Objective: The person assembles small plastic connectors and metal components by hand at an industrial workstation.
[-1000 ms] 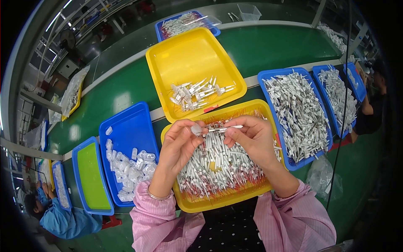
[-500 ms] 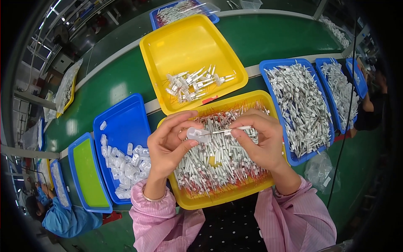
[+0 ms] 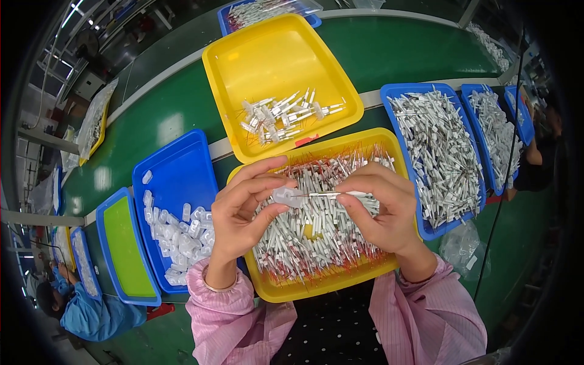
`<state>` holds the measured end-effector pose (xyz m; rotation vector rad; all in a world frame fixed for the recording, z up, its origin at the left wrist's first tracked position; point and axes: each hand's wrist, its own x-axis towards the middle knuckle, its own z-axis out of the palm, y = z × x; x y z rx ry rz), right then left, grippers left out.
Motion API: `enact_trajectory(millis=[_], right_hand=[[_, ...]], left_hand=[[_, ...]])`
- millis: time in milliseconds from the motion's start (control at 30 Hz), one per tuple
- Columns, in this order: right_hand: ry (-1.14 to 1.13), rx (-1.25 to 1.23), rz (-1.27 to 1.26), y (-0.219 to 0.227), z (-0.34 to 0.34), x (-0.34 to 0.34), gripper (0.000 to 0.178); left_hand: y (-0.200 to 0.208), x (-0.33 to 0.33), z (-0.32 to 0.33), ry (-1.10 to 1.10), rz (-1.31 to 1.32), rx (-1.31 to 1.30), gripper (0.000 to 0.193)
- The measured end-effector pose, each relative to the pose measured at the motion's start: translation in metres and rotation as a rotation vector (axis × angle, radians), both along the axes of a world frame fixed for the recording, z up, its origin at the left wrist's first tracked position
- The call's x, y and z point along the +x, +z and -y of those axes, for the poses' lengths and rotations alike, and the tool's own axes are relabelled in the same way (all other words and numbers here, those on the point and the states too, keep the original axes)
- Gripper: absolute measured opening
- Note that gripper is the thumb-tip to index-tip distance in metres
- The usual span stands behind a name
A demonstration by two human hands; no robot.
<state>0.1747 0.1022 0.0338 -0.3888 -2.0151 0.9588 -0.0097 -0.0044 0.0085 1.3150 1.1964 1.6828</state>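
My left hand (image 3: 243, 213) pinches a small translucent plastic piece (image 3: 283, 196) between thumb and fingers. A slim white rod-shaped part (image 3: 325, 194) with a thin metal or wire end is held nearly level in my right hand (image 3: 389, 213), between thumb and forefinger. Its thin end meets the plastic piece; whether it is inside the piece I cannot tell. Both hands are above a yellow tray (image 3: 331, 294) full of similar white rods with red wires.
Beyond stands another yellow tray (image 3: 267, 55), holding assembled-looking pieces. At left, a blue tray (image 3: 176, 155) has loose translucent pieces (image 3: 185, 240), beside a green-bottomed tray (image 3: 126, 246). To the right, a blue tray (image 3: 429, 232) is heaped with white rods. A co-worker in blue (image 3: 100, 310) sits far left.
The white rod has turned from slightly slanted to nearly level, and my right hand has shifted a little to the right. Both hands keep their holds. The whole view has shifted slightly.
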Motion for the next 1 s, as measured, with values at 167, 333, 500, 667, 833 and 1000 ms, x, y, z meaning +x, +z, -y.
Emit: enact_trajectory(millis=[167, 333, 500, 667, 833, 1000], right_hand=[[0.012, 0.037, -0.004, -0.001, 0.0, -0.001, 0.015], [0.0, 0.117, 0.028, 0.0, 0.0, 0.0, 0.017], [0.026, 0.287, 0.092, 0.005, 0.002, 0.003, 0.018], [0.05, 0.251, 0.088, 0.001, 0.001, 0.001, 0.017], [0.062, 0.096, 0.086, -0.005, 0.005, -0.004, 0.015], [0.039, -0.177, -0.013, -0.011, 0.008, -0.006, 0.014]], left_hand=[[0.001, -0.001, 0.001, -0.013, -0.033, -0.003, 0.033], [0.002, 0.0, 0.0, 0.012, -0.078, -0.009, 0.032], [0.004, -0.003, 0.0, 0.074, -0.386, 0.033, 0.029], [0.002, -0.002, -0.001, 0.02, -0.368, 0.048, 0.033], [-0.001, 0.01, -0.002, -0.038, 0.121, 0.033, 0.04], [-0.018, 0.013, -0.005, -0.178, 0.331, -0.012, 0.032]])
